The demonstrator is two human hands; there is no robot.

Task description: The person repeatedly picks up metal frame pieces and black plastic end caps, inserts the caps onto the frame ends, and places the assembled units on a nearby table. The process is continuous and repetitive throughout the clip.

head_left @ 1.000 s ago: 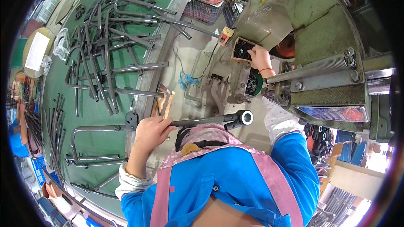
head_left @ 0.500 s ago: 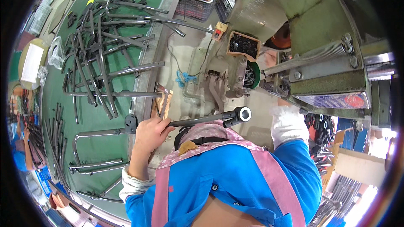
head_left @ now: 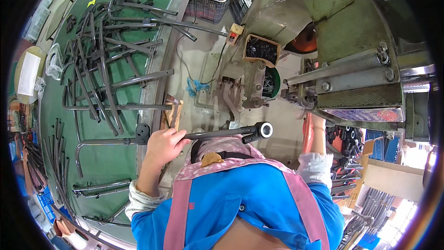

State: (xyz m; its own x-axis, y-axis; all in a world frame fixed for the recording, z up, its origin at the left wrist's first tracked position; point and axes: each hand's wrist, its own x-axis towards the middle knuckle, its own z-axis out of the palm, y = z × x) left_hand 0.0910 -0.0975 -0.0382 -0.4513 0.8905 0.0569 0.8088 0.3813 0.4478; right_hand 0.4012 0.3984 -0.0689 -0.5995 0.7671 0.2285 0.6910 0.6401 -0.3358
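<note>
A dark bent metal tube frame [head_left: 212, 134] with a pale-lined ring at its right end lies across the front of my body. My left hand [head_left: 164, 145] is closed around it, just right of a round black joint [head_left: 142, 134]. The frame's bent part rests over the green table on the left. My right hand [head_left: 317, 119] reaches forward beside the green machine; its fingers are hidden under the machine's edge. Against that forearm hangs a strip of red material [head_left: 307, 133].
A heap of similar tube frames [head_left: 99, 60] covers the green table [head_left: 111, 159]. Ahead stand a box of small black parts [head_left: 262, 50] and a green container of metal pins [head_left: 272, 83]. The machine [head_left: 360, 41], with its long spring, fills the right. More tubular parts [head_left: 344, 176] lie behind my right arm.
My right arm has stretched forward, and bare forearm now shows past the white cuff. My left hand still grips the tube frame, almost in place. The view has shifted slightly.
</note>
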